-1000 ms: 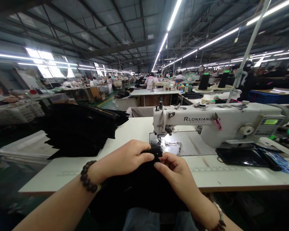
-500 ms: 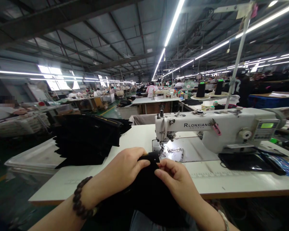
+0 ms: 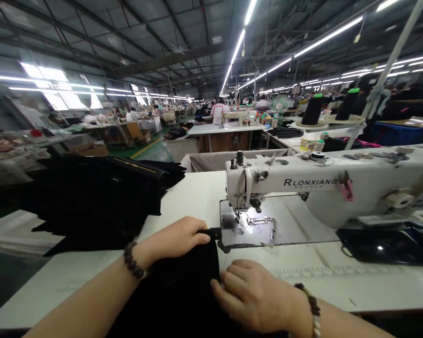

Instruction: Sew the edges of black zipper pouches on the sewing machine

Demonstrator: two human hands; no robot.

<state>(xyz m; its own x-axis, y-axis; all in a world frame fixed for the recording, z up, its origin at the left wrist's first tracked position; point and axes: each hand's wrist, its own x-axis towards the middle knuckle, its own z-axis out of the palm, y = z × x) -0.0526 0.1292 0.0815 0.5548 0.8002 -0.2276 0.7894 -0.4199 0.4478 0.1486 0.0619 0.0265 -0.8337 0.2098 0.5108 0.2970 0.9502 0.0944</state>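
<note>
A piece of black fabric [image 3: 183,286] lies over the front edge of the white sewing table [image 3: 197,197], its top corner close to the needle plate [image 3: 248,230]. My left hand [image 3: 176,237] rests on the fabric's upper edge with curled fingers pinching it. My right hand [image 3: 248,293] sits lower, fingers bent and pressing on the fabric's right edge. The white sewing machine [image 3: 324,183] stands just behind, its needle [image 3: 237,216] above the plate, to the right of the fabric corner.
A pile of black garments [image 3: 95,197] lies at the table's left. A dark tablet-like tray [image 3: 384,246] sits under the machine's right end. Black thread cones [image 3: 312,110] stand behind. Other workstations and people fill the hall beyond.
My right hand has dropped from the fabric's top corner to lower down its right edge. The fabric now lies flatter on the table, and my left hand still holds its top edge.
</note>
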